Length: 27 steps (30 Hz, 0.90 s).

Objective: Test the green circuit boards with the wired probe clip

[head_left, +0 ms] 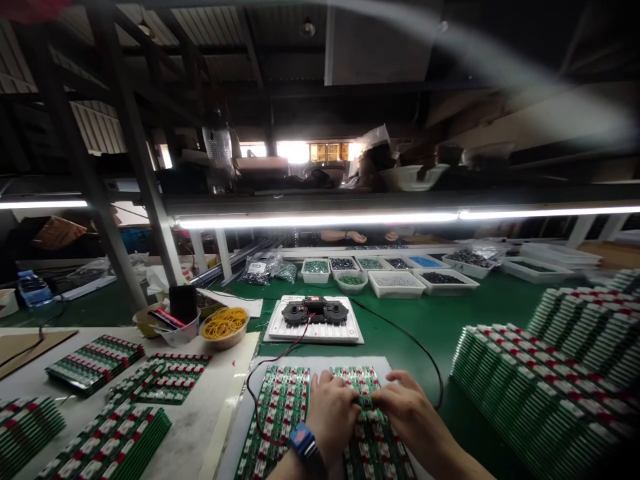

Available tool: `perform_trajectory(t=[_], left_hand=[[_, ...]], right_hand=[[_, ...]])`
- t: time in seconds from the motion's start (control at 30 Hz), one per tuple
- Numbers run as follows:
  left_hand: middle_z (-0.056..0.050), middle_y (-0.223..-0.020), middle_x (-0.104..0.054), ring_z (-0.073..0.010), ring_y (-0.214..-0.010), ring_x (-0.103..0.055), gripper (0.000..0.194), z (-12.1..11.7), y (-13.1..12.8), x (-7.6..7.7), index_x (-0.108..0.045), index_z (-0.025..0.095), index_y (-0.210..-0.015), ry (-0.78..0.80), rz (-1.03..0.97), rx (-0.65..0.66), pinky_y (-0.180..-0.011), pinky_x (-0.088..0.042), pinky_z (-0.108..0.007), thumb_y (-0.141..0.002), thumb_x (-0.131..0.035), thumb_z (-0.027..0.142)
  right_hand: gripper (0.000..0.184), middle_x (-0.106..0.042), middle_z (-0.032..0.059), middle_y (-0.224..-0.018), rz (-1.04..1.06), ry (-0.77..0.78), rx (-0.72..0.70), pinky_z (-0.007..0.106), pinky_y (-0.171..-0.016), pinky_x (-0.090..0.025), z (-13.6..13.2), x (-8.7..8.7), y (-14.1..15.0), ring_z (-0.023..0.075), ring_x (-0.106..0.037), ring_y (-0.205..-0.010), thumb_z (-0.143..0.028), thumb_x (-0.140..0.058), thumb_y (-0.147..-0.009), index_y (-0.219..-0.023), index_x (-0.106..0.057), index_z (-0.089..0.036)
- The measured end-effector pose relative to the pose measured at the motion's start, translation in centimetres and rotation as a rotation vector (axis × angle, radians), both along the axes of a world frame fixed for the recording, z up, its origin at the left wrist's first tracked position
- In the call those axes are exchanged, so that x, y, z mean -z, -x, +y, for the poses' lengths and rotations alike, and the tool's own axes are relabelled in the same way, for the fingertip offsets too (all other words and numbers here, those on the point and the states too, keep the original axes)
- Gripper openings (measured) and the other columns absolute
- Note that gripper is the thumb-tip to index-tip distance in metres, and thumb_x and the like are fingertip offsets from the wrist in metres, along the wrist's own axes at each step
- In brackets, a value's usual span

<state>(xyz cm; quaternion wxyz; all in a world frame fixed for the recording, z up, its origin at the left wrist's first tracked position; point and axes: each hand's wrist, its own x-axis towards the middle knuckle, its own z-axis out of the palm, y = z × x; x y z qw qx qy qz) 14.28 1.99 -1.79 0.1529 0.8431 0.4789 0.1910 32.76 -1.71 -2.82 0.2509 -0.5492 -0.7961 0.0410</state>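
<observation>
My left hand [333, 408] lies over the right-hand sheet of green circuit boards [355, 379], its fingers curled inward. My right hand [407, 407] comes in from the right with thumb and finger pinched. Between the fingertips of both hands sits a small dark green circuit board piece [367, 401], partly hidden. A blue wrist strap [303, 440] is on my left wrist, with a dark red cord [255, 400] looping near it. Beside my left hand lies another sheet of circuit boards [284, 393] with white and red parts. Both sheets rest on a white pad [385, 365].
A black twin-reel device [315, 311] sits on a white tray beyond the boards. Tall stacks of circuit boards [530, 393] stand right; more stacks [120, 437] stand left. Parts bins [397, 285] line the back, near a bowl of rubber bands [225, 325]. A co-worker's hands [356, 237] show beyond.
</observation>
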Motion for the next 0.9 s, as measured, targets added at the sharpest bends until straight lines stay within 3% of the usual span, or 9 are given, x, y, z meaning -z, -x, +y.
perform_trajectory(t=[0.13,0.4,0.73,0.9], left_hand=[[-0.002,-0.091,-0.068,-0.0256,-0.099,-0.050,0.015,0.7,-0.1,0.0,-0.074,0.028,-0.088,-0.009,-0.001,-0.009,-0.097,-0.034,-0.047,-0.081,-0.061,0.023],[0.000,-0.087,-0.067,-0.0228,-0.095,-0.050,0.017,1.1,-0.1,2.7,-0.072,0.025,-0.085,-0.100,-0.121,0.031,-0.091,-0.038,-0.039,-0.077,-0.065,0.012],[-0.002,-0.090,-0.066,-0.0225,-0.095,-0.052,0.019,1.1,-0.1,2.3,-0.071,0.023,-0.088,-0.144,-0.139,0.081,-0.090,-0.041,-0.040,-0.075,-0.070,0.009],[-0.001,-0.090,-0.066,-0.0221,-0.095,-0.052,0.019,1.3,0.0,2.3,-0.072,0.026,-0.089,-0.088,-0.144,0.064,-0.089,-0.041,-0.039,-0.076,-0.070,0.012]], right_hand=[[0.027,-0.068,0.0020,-0.084,0.046,0.010,-0.004,0.042,-0.086,-0.042,0.7,0.5,0.1,0.0272,-0.050,-0.099,-0.009,-0.045,-0.091,-0.092,-0.068,-0.023],[0.024,-0.066,0.0010,-0.088,0.064,-0.010,0.017,0.042,-0.088,-0.042,0.1,1.6,-0.2,0.0260,-0.047,-0.102,-0.012,-0.045,-0.092,-0.092,-0.066,-0.025],[0.022,-0.065,0.0000,-0.084,0.014,-0.129,-0.009,0.037,-0.081,-0.044,0.8,3.0,-0.8,0.0229,-0.050,-0.091,-0.013,-0.046,-0.093,-0.094,-0.064,-0.026],[0.022,-0.064,0.0003,-0.080,-0.028,-0.158,-0.012,0.035,-0.078,-0.044,0.7,2.6,-0.6,0.0218,-0.052,-0.088,-0.013,-0.048,-0.092,-0.092,-0.066,-0.025]])
